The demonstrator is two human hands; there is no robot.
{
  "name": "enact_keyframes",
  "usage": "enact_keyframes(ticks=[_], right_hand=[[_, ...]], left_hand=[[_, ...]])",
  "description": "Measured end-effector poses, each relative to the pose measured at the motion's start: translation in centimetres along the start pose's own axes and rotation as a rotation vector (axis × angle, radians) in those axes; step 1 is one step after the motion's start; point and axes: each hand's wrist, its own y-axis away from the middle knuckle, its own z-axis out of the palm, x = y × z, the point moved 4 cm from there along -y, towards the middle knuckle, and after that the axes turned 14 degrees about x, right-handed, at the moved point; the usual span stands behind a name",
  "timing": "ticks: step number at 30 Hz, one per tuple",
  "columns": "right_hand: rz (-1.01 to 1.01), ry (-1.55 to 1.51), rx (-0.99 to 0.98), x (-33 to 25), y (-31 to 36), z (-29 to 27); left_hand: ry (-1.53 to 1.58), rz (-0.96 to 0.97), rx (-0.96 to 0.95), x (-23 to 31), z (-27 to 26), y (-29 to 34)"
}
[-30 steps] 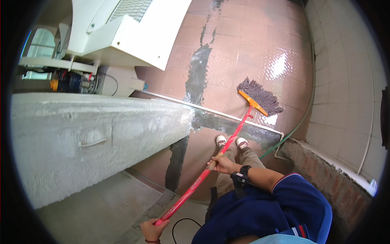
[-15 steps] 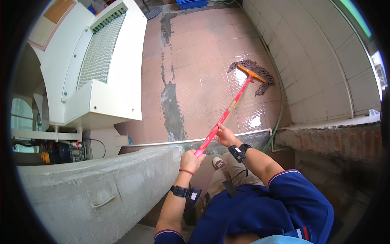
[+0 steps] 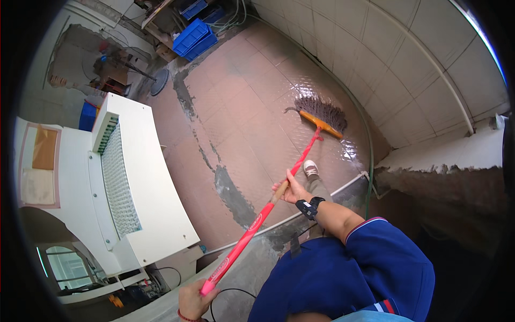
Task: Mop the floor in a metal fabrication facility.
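Pinkish tiled floor [image 3: 247, 107], glossy and wet-looking beside a pale tiled wall [image 3: 370, 48]; head view. Mop [image 3: 266, 209]: lying diagonally across the view, its grey-brown strands [image 3: 324, 110] spread on the floor ahead, near the wall. Left hand [image 3: 194, 299]: fingers closed around the bright pink top end of the handle [image 3: 241, 241]. Right hand [image 3: 294, 190]: curled around the handle at its tan band [image 3: 280, 190]. Handling, as judged: handle light and stiff, its smooth covering perhaps slippery when damp; strands soft, heavier if soaked. Best holds: top end and tan band, well apart. Markings: pale oval prints [image 3: 219, 269] with small lettering; orange crossbar [image 3: 322, 124] apparently unmarked.
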Motion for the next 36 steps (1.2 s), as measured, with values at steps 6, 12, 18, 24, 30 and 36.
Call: enact_keyframes(ticks=[6, 12, 18, 24, 30, 36], right_hand=[[-0.291, -0.168, 0.263, -8.1, -7.4, -1.6], [-0.222, 0.123, 0.411, -14.0, -8.6, 1.6], [-0.039, -0.411, 0.383, -16.3, -4.0, 8.1], [-0.057, -0.674, 0.306, -18.8, 3.8, 13.9], [-0.091, -0.956, 0.184, -20.6, 5.7, 16.0], [-0.257, -1.161, 0.137, -22.8, 3.7, 17.4]], left_hand=[[-0.186, 0.088, 0.1, 9.1, -10.0, -7.5], [-0.002, 0.207, 0.571, 15.2, -14.5, -14.4], [0.382, 0.261, 1.148, 10.7, -19.8, -18.6], [0.636, 0.299, 1.435, 8.5, -26.3, -25.3], [0.942, 0.392, 1.307, 8.8, -29.2, -37.5], [1.377, 0.49, 0.632, 11.4, -28.0, -57.1]])
